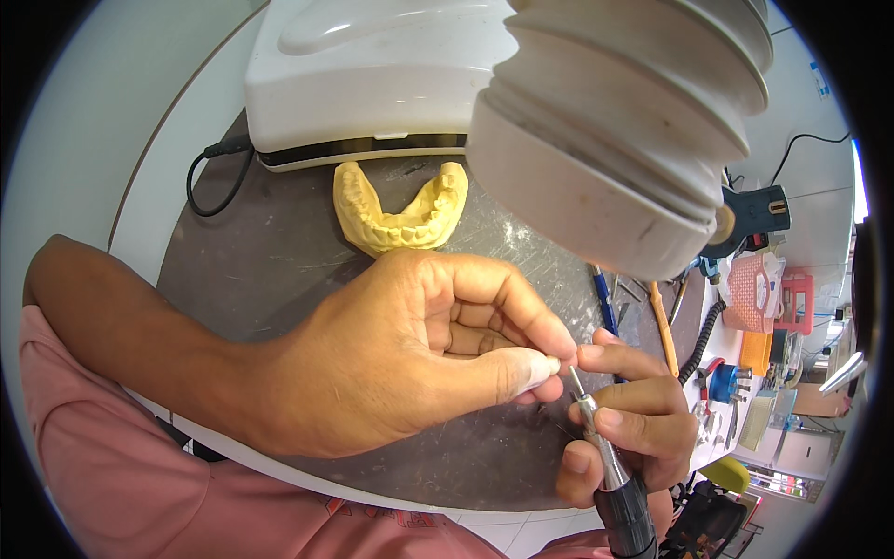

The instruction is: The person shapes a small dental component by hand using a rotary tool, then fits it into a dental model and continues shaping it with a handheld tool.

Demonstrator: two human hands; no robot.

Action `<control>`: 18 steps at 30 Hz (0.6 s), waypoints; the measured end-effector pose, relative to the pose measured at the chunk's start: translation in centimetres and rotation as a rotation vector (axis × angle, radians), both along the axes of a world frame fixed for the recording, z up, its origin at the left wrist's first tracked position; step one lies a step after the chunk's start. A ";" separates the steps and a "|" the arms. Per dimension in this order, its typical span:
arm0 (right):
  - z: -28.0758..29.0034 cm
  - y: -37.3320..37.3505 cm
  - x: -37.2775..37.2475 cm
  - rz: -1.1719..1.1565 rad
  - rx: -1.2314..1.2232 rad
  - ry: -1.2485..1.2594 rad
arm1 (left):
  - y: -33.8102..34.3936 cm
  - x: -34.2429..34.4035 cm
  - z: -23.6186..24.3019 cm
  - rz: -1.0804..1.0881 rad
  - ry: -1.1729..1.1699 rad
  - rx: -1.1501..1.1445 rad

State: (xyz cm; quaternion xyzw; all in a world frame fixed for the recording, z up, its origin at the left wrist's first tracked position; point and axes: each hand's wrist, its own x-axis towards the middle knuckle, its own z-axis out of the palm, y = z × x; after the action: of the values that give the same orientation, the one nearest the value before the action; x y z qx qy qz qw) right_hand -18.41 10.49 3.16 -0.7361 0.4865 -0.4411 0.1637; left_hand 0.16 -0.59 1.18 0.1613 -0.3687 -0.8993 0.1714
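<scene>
My left hand [382,363] is closed, pinching a small off-white tooth-like piece [553,365] between thumb and fingertips. Pale dust coats the thumb tip. My right hand [643,410] grips a dental handpiece [610,456] with a silver nose and black body. Its thin bur [575,377] points up at the small piece from the right, very close to it; whether they touch I cannot tell. Beyond my left hand a yellow dental cast [400,228], shaped like a horseshoe with a row of teeth, rests on the dark worktop [251,289].
A ribbed suction hose with a wide nozzle [596,177] hangs over the right half. Behind the cast stands a white machine [363,112] with a black cable. Right of my hands lie a blue pen-like tool [603,298], a wooden-handled tool [663,331], a coiled cord [703,345] and a pink basket [750,289].
</scene>
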 end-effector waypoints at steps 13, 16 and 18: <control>0.4 -0.1 0.2 -0.015 0.031 0.013 | 0.0 0.1 0.0 -0.010 -0.019 0.027; 0.4 0.1 0.3 -0.021 0.020 0.003 | 0.0 0.1 0.2 -0.014 -0.019 0.009; 0.3 0.0 0.3 -0.018 0.025 0.003 | -0.1 0.2 0.2 -0.011 -0.027 0.005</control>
State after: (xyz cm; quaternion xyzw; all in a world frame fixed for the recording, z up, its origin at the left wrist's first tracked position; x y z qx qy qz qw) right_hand -18.07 10.51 3.47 -0.7303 0.4989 -0.4352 0.1683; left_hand 0.35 -0.67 1.34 0.1717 -0.3696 -0.8989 0.1610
